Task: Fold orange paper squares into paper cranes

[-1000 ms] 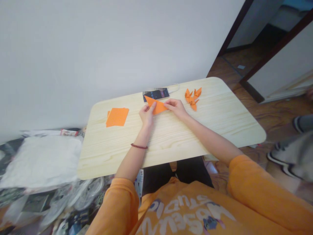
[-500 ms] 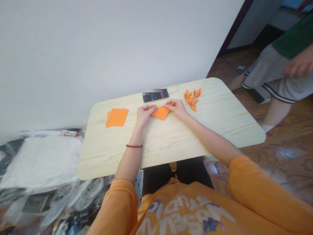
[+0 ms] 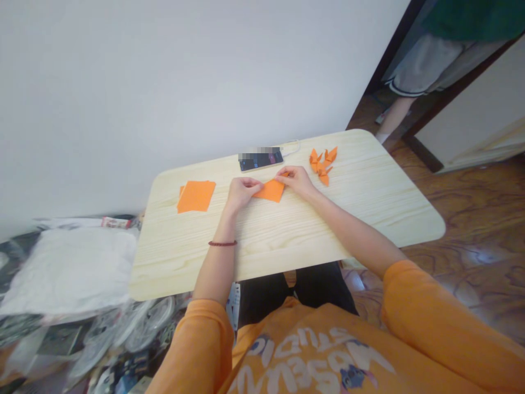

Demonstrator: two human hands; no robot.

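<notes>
Between my hands is a folded sheet of orange origami paper (image 3: 271, 191), low over the middle of the table. My left hand (image 3: 243, 192) pinches its left end between thumb and fingers. The upper right corner is pinched by my right hand (image 3: 296, 179); the fingertips cover part of that edge. Left of my hands lies a small stack of square orange paper (image 3: 196, 196), slightly fanned. Several folded orange paper cranes (image 3: 323, 166) sit close together to the right of my right hand.
A phone (image 3: 261, 160) with a white cable lies at the back of the pale wooden table (image 3: 287, 241), near the wall. A person in a green top and grey shorts (image 3: 430, 60) stands by the doorway, partly behind a door (image 3: 476, 104). A white cloth (image 3: 74, 268) and bagged items lie at left.
The folded paper has turned slightly in my hands, its lower corner shifting right. My left hand has moved a little left and down. The other person has moved away, and a door now shows.
</notes>
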